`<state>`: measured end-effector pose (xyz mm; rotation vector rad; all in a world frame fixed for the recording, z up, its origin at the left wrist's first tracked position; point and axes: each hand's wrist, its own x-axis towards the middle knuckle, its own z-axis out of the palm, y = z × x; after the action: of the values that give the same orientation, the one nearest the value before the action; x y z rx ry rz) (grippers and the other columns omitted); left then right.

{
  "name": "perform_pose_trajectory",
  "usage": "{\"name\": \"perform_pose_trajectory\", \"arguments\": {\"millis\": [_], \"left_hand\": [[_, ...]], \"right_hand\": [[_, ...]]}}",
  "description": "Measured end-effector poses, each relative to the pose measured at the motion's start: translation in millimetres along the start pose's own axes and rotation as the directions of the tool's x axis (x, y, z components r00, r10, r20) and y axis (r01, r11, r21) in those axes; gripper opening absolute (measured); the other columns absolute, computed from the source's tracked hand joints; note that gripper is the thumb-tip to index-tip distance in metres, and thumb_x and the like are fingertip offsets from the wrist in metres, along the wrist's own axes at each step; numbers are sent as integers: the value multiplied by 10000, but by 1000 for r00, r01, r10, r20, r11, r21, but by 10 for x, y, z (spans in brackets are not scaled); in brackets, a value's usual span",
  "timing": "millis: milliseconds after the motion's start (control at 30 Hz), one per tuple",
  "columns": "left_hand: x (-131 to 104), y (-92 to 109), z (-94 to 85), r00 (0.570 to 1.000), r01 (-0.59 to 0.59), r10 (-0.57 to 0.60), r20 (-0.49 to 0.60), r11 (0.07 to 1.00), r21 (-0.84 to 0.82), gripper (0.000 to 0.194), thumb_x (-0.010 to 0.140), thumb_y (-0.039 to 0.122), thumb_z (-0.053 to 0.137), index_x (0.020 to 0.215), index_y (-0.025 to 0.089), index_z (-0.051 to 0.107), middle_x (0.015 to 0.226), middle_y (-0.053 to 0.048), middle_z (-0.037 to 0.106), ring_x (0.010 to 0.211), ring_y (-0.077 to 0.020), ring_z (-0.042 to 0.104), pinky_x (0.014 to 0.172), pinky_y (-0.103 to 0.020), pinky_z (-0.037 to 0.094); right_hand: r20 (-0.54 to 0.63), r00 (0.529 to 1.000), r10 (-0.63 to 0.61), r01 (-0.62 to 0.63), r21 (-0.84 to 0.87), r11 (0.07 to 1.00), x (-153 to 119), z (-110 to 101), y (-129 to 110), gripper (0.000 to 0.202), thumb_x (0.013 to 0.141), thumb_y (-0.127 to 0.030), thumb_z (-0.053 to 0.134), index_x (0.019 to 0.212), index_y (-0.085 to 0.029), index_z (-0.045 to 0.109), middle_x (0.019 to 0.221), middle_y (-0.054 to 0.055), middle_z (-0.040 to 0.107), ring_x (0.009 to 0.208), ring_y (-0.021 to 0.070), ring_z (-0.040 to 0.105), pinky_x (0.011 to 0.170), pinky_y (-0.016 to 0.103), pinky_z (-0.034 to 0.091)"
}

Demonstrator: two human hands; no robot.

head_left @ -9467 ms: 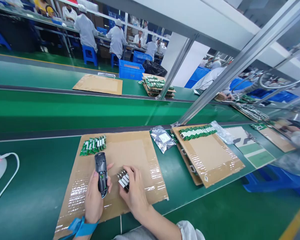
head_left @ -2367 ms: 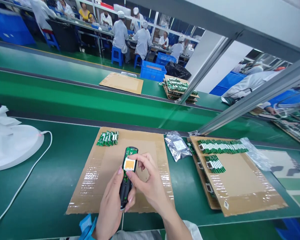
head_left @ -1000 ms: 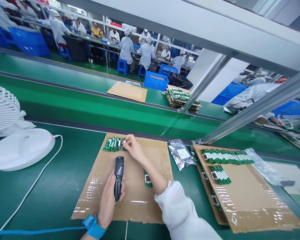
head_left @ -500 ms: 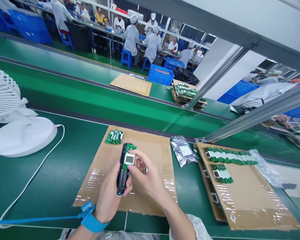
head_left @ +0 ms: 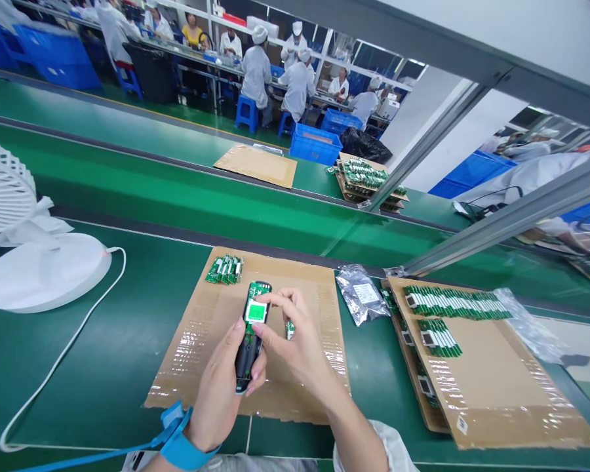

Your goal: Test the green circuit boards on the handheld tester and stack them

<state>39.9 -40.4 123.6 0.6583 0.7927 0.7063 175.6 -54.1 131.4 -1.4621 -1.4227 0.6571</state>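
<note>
My left hand (head_left: 221,383) is wrapped round a long black plastic housing (head_left: 246,359), tilted slightly over the cardboard. A green circuit board (head_left: 260,289) lies in the upper part of this housing. Its small white-framed screen (head_left: 256,312) glows bright green. With thumb and index finger, my right hand (head_left: 302,341) pinches the board at the right side of the screen. Partly hidden behind that hand, another small green board (head_left: 290,329) rests on the cardboard sheet (head_left: 187,354). A blue wrist strap (head_left: 183,446) circles my left wrist.
Several boards (head_left: 225,269) stand in a row on the sheet's far left corner. To the right are a silver bag (head_left: 362,295) and stacked cardboard sheets (head_left: 501,387) bearing rows of boards. A white fan (head_left: 44,272) with its cable stands left. People in white coats work beyond the bench.
The screen has gone from grey to lit green. The board now sits in line with the housing instead of jutting out to the right. Both hands have shifted slightly right.
</note>
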Motion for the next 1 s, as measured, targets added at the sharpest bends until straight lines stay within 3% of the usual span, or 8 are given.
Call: {"name": "perform_pose_trajectory", "arguments": {"millis": [400, 1000], "left_hand": [[-82, 22, 66, 999, 32, -31, 9, 995, -94, 363, 974, 532, 420, 861, 216, 560, 531, 41, 438, 460, -98, 312, 446, -229, 275], [-145, 43, 78, 998, 62, -60, 23, 993, -99, 385, 981, 538, 397, 920, 209, 587, 513, 44, 445, 437, -93, 312, 444, -228, 265]], "right_hand": [[10, 1000, 19, -20, 46, 999, -43, -59, -140, 359, 875, -167, 663, 1194, -324, 605, 967, -4, 492, 899, 144, 489, 818, 264, 432], [26, 999, 27, -28, 20, 999, -84, -79, -217, 334, 891, -170, 648, 1181, -329, 600, 879, -26, 458, 820, 128, 474, 740, 257, 391]]}}
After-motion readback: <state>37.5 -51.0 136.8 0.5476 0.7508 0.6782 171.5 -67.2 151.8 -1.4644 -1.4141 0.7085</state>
